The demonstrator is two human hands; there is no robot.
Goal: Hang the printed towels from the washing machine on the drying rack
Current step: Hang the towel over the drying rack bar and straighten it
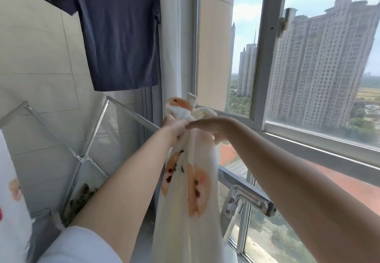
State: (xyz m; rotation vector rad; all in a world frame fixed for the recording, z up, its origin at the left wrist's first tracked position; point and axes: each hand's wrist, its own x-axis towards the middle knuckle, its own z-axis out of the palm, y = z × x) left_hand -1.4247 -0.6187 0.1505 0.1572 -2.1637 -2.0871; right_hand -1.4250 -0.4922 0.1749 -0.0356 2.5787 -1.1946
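While both bare arms reach fwd from the bottom of the view, a white sleeve covers the left upper arm at the lower edge. Between the arms hangs the printed towel, white w/ orange and dark red shapes, bunched at its top and trailing down past the frame bottom. Left hand is closed round the gathered neck of the towel. Right hand lies over the same bunch w/ thumb stretched toward the left hand; its fingers are hidden behind the cloth, so can't tell how tight it grips. Towel top pokes up above both hands, just over a metal bar of the drying rack, whose frame angles down to the left. Further back a dark blue T-shirt hangs vs. the tiled wall. At right, window frame, tower blocks outside.
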